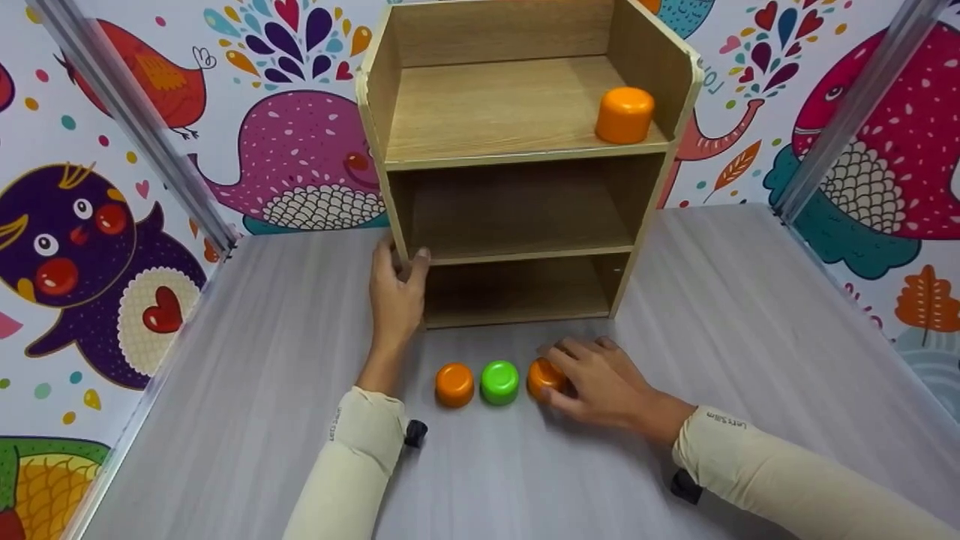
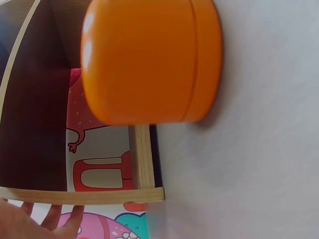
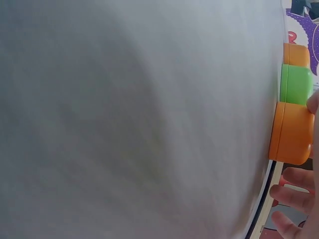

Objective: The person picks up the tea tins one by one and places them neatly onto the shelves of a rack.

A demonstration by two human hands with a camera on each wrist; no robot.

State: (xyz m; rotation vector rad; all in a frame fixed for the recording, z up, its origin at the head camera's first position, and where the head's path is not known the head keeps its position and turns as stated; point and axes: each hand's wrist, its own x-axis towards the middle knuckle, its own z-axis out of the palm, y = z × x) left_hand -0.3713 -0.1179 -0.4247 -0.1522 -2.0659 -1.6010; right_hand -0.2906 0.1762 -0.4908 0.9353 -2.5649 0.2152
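A small wooden shelf unit (image 1: 510, 157) stands at the back. My left hand (image 1: 397, 292) grips the edge of its left side panel, thumb at the front and fingers on the outer side. Three rounded, lidded-looking tubs stand in a row before the shelf: a left orange tub (image 1: 454, 385), a green tub (image 1: 499, 382) in the middle and a right orange tub (image 1: 544, 379). Around the right orange tub (image 3: 294, 133) my right hand (image 1: 600, 382) has its thumb and a finger, pinching it; the other fingers stretch past it. The palm partly covers that tub in the head view.
Another orange tub (image 1: 625, 115) sits on the shelf's top tier, near its right side. Two lower compartments open toward me. Printed panels (image 1: 300, 150) with cartoon animals wall in the grey tabletop (image 1: 285, 360) at the back and sides, with metal posts (image 1: 142, 120) at the corners.
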